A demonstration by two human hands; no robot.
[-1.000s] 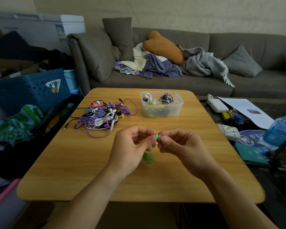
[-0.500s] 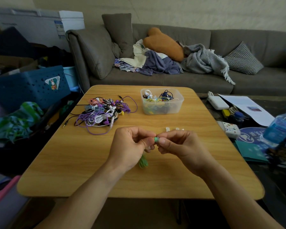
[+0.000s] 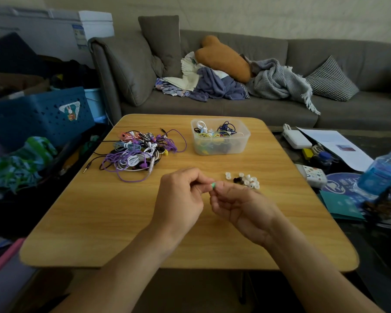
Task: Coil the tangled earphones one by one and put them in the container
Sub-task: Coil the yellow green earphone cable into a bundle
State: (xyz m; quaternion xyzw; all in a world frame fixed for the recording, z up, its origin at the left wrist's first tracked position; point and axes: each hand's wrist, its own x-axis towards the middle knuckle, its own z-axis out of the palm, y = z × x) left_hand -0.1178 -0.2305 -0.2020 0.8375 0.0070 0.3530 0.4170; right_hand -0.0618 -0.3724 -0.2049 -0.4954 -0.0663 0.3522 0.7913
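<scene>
Your two hands meet over the near middle of the desk (image 3: 81, 222), and the picture has shifted in the last second: the green loops that dangled below your left hand (image 3: 178, 199) are gone from view, tucked up behind your palms. Only the green earbud (image 3: 213, 185) peeks out now, pinched between the curled fingers of your left hand and the fingertips of your right hand (image 3: 239, 206). So both hands are grasping the same green earphone, with nothing released. That reads to me as the coil being nearly gathered, close to ready for its drop. The container (image 3: 220, 147) sits far and slightly right, already holding several coiled sets. The tangled pile (image 3: 138, 152) waits far left, plenty remaining. Loose ear tips (image 3: 246, 179) lie just beyond your right hand.
</scene>
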